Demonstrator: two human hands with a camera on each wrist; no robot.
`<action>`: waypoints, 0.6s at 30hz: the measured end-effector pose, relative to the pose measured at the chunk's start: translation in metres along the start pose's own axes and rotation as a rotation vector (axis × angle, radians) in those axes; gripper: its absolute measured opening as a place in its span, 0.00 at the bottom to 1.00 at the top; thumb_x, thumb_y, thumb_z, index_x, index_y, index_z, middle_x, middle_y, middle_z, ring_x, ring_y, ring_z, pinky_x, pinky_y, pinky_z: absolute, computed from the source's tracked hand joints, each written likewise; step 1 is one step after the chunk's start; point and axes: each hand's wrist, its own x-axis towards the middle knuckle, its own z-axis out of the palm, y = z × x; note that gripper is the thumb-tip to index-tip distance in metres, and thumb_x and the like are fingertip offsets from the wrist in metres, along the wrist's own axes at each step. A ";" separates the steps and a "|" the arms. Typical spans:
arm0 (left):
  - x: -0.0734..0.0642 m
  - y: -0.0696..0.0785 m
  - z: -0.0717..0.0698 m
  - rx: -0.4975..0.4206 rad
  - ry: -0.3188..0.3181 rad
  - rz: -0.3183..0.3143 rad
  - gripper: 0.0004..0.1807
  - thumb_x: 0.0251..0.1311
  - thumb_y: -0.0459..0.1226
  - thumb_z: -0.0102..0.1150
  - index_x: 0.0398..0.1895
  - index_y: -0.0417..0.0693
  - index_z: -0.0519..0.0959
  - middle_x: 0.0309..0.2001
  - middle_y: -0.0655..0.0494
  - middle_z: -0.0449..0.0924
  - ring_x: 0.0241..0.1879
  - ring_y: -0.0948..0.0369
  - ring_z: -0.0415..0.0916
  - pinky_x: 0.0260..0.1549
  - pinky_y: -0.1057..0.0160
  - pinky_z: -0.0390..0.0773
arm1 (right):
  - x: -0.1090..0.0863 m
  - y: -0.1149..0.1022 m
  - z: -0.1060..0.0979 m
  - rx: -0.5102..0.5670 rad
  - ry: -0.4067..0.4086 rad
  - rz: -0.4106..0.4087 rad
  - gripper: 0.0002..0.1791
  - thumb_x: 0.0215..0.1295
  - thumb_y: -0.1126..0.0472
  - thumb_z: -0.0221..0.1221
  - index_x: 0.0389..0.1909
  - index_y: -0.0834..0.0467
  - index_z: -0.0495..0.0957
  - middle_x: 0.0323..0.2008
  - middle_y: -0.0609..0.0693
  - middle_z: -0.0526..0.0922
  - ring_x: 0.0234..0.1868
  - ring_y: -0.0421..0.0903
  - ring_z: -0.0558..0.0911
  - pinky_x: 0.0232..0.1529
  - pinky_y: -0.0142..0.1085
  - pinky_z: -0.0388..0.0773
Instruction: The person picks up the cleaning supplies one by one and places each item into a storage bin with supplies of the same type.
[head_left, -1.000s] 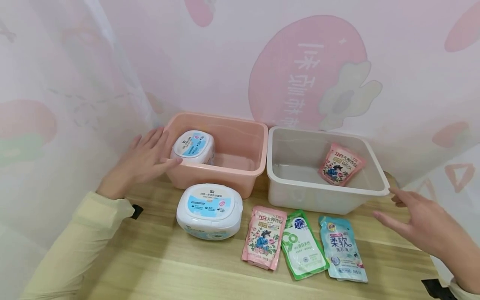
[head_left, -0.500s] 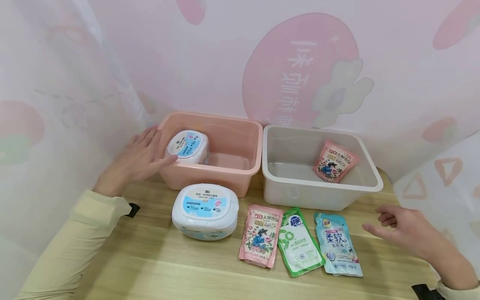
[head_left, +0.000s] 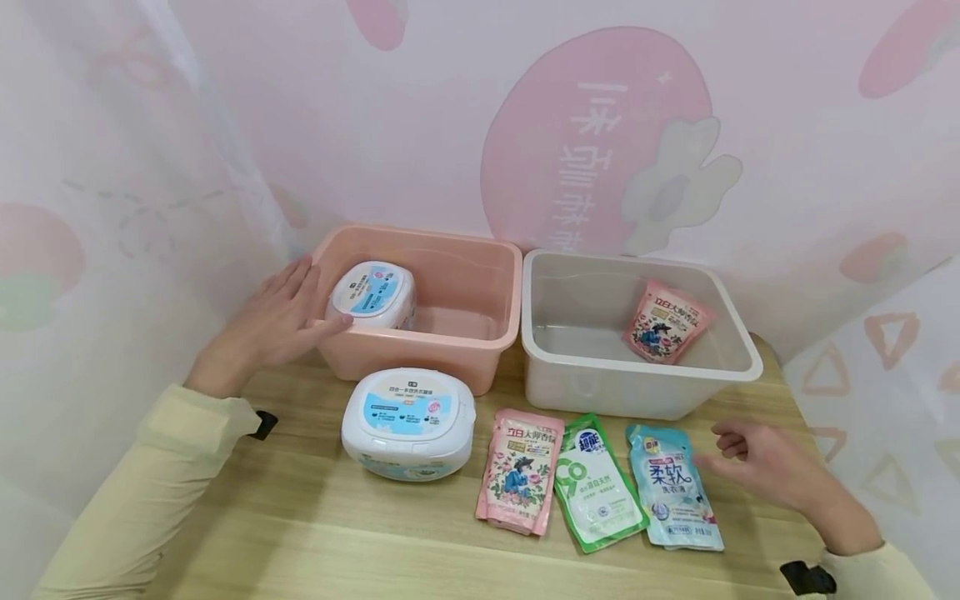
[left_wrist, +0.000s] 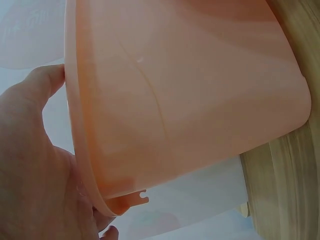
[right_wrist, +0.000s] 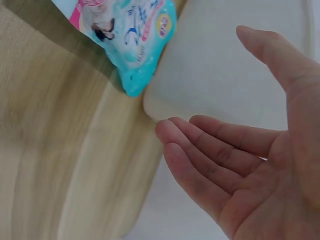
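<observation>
My left hand [head_left: 273,321] rests on the left rim of the pink bin [head_left: 480,358], thumb along the front rim and fingers extended. In the left wrist view that thumb touches the rim. A white tub [head_left: 372,293] with a blue label sits inside the bin. My right hand [head_left: 768,462] hovers just right of the blue laundry detergent pouch [head_left: 672,492] lying on the table. The right wrist view shows its fingers [right_wrist: 220,152] loosely bent, thumb apart, nothing held. Left of the blue pouch lie a green-and-white pouch [head_left: 600,487] and a pink pouch [head_left: 519,475].
Another white tub [head_left: 408,425] stands on the wooden table [head_left: 300,517] before the pink bin. Beside that bin is a grey-white bin [head_left: 622,387] with a pink pouch [head_left: 667,323] inside. A printed curtain [head_left: 420,150] hangs behind and at both sides.
My right hand has moved left and down, from beside the grey-white bin's corner to beside the blue pouch. The left hand stays on the pink bin. The head view has shifted slightly.
</observation>
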 end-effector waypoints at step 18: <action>0.001 -0.005 0.012 -0.029 0.008 -0.004 0.60 0.74 0.69 0.39 0.84 0.32 0.33 0.85 0.32 0.25 0.85 0.33 0.30 0.80 0.28 0.40 | 0.036 0.016 0.029 -0.044 -0.072 -0.038 0.39 0.58 0.40 0.76 0.52 0.73 0.82 0.38 0.52 0.89 0.39 0.45 0.86 0.39 0.38 0.86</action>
